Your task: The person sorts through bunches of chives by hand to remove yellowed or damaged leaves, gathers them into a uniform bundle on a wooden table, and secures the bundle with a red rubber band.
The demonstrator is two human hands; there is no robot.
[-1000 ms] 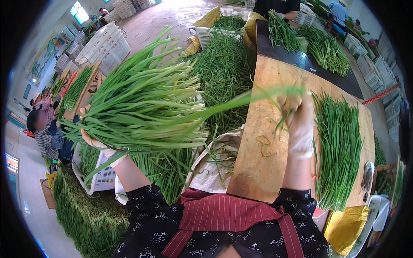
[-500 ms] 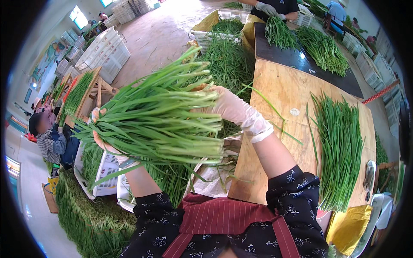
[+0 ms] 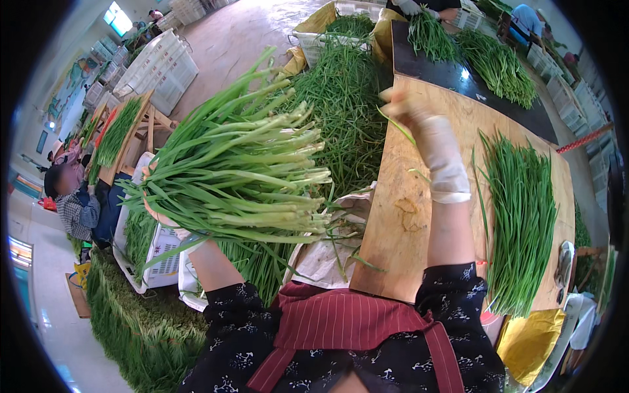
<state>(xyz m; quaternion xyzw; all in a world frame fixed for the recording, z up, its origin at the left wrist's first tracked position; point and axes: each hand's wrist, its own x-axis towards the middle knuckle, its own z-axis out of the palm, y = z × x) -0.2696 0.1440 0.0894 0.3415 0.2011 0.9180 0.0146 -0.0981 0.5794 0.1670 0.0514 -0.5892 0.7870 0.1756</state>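
A thick bunch of green chives (image 3: 249, 177) rests in my left hand (image 3: 160, 213), pale cut ends toward the right and leaf tips drooping to the left. The leaves hide most of that hand's fingers. Over the upper left edge of the wooden board (image 3: 419, 249) hovers my right hand (image 3: 419, 121), in a thin whitish glove and smeared by motion. One loose chive leaf (image 3: 401, 131) runs right beside its fingertips; whether they pinch it is unclear. A neat flat pile of chives (image 3: 521, 223) lies along the right part of the board.
Beyond the bunch is a heap of loose chives (image 3: 341, 111). A white crate (image 3: 160, 259) stands at the left, near stacked greens (image 3: 144, 327). A dark table (image 3: 481, 92) adjoins the board, where a gloved co-worker handles chives. A yellow sack (image 3: 534, 340) lies front right.
My right hand has left the cut ends of the bunch and moved right and up over the board. My left hand still holds the bunch, nearly in place.
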